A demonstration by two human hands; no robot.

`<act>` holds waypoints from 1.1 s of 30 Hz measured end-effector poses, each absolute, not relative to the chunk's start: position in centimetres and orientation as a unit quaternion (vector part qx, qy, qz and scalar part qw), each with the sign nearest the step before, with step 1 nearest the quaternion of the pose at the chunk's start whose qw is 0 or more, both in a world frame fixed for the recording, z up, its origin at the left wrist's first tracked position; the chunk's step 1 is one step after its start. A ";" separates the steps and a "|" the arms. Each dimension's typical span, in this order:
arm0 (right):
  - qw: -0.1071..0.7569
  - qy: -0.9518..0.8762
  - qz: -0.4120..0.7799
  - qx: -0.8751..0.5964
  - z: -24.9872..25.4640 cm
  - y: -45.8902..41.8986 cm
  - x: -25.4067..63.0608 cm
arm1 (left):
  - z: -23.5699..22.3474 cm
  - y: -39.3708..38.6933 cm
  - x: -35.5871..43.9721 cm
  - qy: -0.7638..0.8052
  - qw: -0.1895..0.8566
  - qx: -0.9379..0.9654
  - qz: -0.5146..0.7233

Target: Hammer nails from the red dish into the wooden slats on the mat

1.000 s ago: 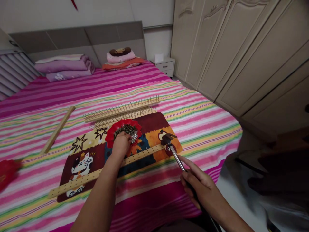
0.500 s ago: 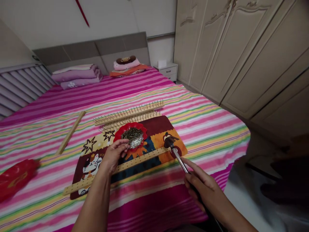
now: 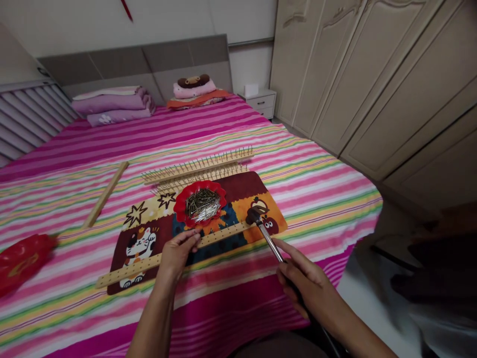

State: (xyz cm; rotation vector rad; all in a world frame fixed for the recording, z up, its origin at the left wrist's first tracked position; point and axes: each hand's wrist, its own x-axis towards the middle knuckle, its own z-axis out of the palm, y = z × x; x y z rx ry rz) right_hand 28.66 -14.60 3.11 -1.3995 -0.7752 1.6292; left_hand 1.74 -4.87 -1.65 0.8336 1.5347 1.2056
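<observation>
My right hand [image 3: 303,278] is wrapped around a hammer [image 3: 269,237] with a metal shaft. Its dark head rests at the right end of a pale wooden strip [image 3: 128,271] drilled with rows of holes. Short nails stand in the strip's right part. Over the strip's middle, the thumb and fingers of my left hand [image 3: 182,248] pinch what looks like a nail, mostly covered by the fingertips. Just behind that hand, a red scalloped bowl [image 3: 179,206] holds many loose nails [image 3: 203,203]. Strip and bowl lie on a patterned mat [image 3: 208,256] with a cat picture.
Behind the bowl lie two wooden strips [image 3: 201,170] bristling with nails. A plain strip [image 3: 106,194] lies to the left, and another red dish [image 3: 24,261] at the far left. Everything is on a striped bedspread [image 3: 316,189]. Folded bedding [image 3: 115,107] sits by the headboard; wardrobes [image 3: 354,74] stand right.
My left hand has moved from the bowl's edge down to the wooden strip, still pinching. The hammer stays at the strip's right end in my right hand. The view has shifted slightly.
</observation>
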 end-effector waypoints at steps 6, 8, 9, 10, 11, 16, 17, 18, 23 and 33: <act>0.415 -0.312 0.643 -0.563 2.8 -14.5 28.6 | -2.7 -4.8 2.9 0.655 0.437 0.342 0.513; 0.412 -0.317 0.645 -0.561 2.6 -14.5 28.7 | -2.6 -4.7 3.2 0.662 0.427 0.345 0.511; 0.410 -0.318 0.648 -0.558 2.4 -14.5 28.7 | -2.6 -4.7 3.3 0.666 0.424 0.349 0.506; 0.407 -0.320 0.650 -0.556 2.3 -14.5 28.7 | -2.7 -4.7 3.4 0.670 0.420 0.355 0.499; 0.405 -0.322 0.651 -0.555 2.2 -14.5 28.7 | -2.7 -4.7 3.4 0.675 0.414 0.362 0.492; 0.387 -0.331 0.656 -0.557 2.3 -14.5 28.8 | -3.3 -4.9 3.3 0.699 0.345 0.445 0.441; 0.383 -0.333 0.657 -0.558 2.5 -14.5 28.7 | -3.5 -5.0 3.3 0.700 0.327 0.467 0.430; 0.377 -0.337 0.657 -0.559 2.7 -14.4 28.5 | -3.6 -4.9 3.2 0.701 0.311 0.486 0.419; 0.351 -0.370 0.689 -0.514 3.9 -13.4 26.5 | -3.9 -4.9 2.9 0.720 0.276 0.514 0.376; 0.306 -0.492 0.685 -0.441 4.1 -10.8 22.9 | -3.7 -5.1 3.3 0.713 0.257 0.530 0.382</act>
